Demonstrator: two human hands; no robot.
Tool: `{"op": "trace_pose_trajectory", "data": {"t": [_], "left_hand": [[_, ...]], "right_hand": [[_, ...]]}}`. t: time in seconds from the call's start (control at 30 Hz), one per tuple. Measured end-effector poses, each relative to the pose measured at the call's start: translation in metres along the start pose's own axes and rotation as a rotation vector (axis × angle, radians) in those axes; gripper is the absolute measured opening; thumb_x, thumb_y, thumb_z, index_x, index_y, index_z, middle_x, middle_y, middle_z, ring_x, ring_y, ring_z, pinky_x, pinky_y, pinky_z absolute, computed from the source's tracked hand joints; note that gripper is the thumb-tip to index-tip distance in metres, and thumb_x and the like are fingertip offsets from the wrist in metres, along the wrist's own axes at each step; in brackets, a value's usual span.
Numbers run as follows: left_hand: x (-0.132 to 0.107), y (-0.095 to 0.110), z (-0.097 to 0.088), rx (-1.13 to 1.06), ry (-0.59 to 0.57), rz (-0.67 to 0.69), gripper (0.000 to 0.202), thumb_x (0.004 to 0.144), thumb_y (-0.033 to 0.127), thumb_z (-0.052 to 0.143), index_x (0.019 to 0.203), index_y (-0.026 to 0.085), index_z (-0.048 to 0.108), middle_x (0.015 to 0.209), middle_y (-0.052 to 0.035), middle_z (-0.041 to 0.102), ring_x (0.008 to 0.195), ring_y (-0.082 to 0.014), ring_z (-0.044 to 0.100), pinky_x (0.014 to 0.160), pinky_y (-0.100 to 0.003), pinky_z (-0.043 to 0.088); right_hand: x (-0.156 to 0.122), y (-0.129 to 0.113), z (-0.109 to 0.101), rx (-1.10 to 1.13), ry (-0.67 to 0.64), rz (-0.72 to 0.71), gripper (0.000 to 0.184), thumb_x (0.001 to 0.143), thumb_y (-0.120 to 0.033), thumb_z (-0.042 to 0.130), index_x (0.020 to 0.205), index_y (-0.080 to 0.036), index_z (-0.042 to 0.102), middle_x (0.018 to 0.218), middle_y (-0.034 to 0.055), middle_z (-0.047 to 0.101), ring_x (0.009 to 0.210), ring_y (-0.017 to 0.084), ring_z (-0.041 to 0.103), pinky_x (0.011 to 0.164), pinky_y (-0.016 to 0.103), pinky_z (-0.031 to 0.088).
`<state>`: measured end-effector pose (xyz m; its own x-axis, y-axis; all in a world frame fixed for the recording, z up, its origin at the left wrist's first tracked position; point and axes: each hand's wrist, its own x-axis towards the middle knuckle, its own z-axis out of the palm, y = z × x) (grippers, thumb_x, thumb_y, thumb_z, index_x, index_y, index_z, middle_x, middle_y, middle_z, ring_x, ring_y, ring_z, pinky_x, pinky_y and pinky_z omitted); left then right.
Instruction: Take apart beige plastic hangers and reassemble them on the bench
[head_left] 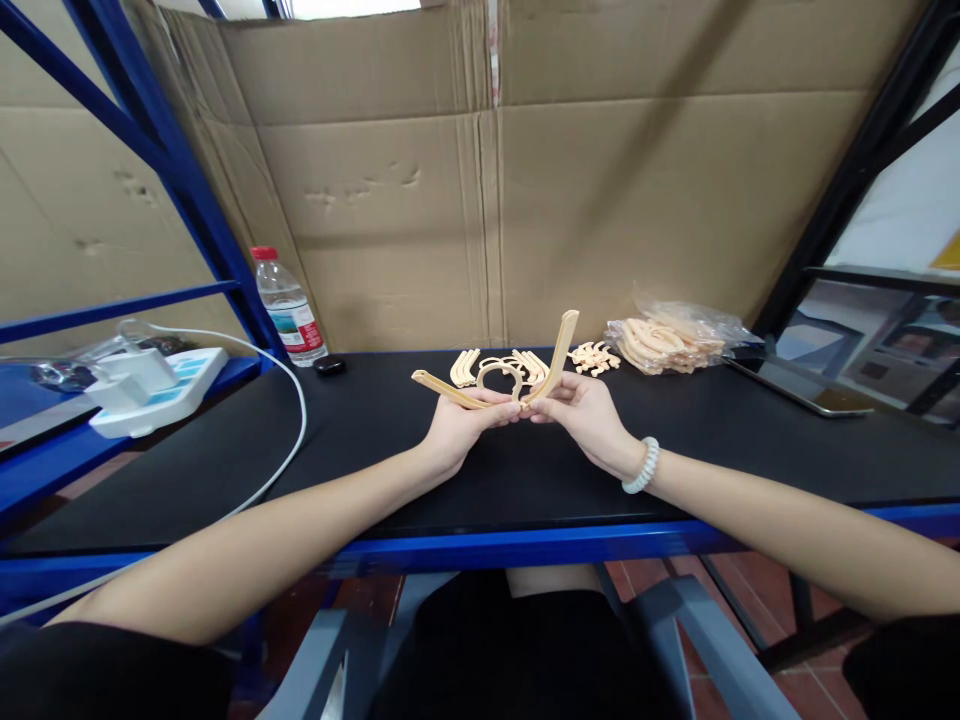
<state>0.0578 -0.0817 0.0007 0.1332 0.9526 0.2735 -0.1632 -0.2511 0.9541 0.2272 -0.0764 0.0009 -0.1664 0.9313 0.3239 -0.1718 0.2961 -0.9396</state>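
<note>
My left hand (459,425) is closed on a beige plastic strip (442,389) that points out to the left. My right hand (589,412) pinches a second beige strip (559,350) that rises up and to the right. The two strips meet between my fingertips, forming a V above the black table top (375,440). Just behind my hands lie several curved beige pieces and a ring-shaped piece (499,368) on the table. A white bead bracelet (642,467) sits on my right wrist.
A clear bag of beige parts (671,338) and a small loose pile (594,356) lie at the back right. A water bottle (286,306), a small black object (329,366), a white power strip with charger (154,388) and its cable stand left. A tablet (817,385) lies right.
</note>
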Motion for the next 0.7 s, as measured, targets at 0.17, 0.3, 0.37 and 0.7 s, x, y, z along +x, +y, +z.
{"op": "trace_pose_trajectory", "data": {"t": [0.17, 0.3, 0.37, 0.7], "left_hand": [[0.0009, -0.0012, -0.0031, 0.036, -0.038, -0.006, 0.02, 0.057, 0.024, 0.085, 0.067, 0.012, 0.072, 0.067, -0.0061, 0.071, 0.064, -0.015, 0.066, 0.064, -0.027, 0.053], [0.0009, -0.0025, -0.0019, 0.014, -0.027, -0.015, 0.021, 0.057, 0.024, 0.085, 0.069, 0.012, 0.073, 0.067, -0.0054, 0.071, 0.064, -0.0141, 0.066, 0.065, -0.026, 0.054], [0.0009, -0.0026, -0.0007, 0.014, 0.0, -0.033, 0.021, 0.057, 0.026, 0.084, 0.069, 0.013, 0.073, 0.068, -0.0054, 0.071, 0.064, -0.0137, 0.066, 0.064, -0.024, 0.053], [0.0028, 0.0004, -0.0004, 0.003, 0.014, -0.093, 0.026, 0.057, 0.028, 0.085, 0.073, 0.012, 0.073, 0.072, -0.0069, 0.072, 0.069, -0.0141, 0.067, 0.066, -0.022, 0.053]], "right_hand": [[-0.0016, -0.0015, -0.0007, -0.009, -0.029, 0.004, 0.024, 0.058, -0.026, 0.079, 0.074, -0.015, 0.065, 0.072, 0.0028, 0.068, 0.068, 0.016, 0.067, 0.066, 0.031, 0.058], [-0.001, 0.0002, 0.0013, -0.024, -0.013, -0.002, 0.023, 0.059, -0.024, 0.078, 0.075, -0.014, 0.064, 0.072, 0.0024, 0.068, 0.067, 0.016, 0.067, 0.063, 0.027, 0.058], [-0.0003, 0.0015, 0.0029, -0.031, 0.015, -0.008, 0.025, 0.058, -0.026, 0.079, 0.074, -0.014, 0.064, 0.071, 0.0024, 0.068, 0.067, 0.016, 0.067, 0.062, 0.027, 0.058], [-0.0013, 0.0, 0.0061, 0.02, -0.001, 0.013, 0.033, 0.059, -0.037, 0.081, 0.076, -0.016, 0.061, 0.074, 0.0023, 0.066, 0.071, 0.016, 0.066, 0.057, 0.026, 0.056]]}}
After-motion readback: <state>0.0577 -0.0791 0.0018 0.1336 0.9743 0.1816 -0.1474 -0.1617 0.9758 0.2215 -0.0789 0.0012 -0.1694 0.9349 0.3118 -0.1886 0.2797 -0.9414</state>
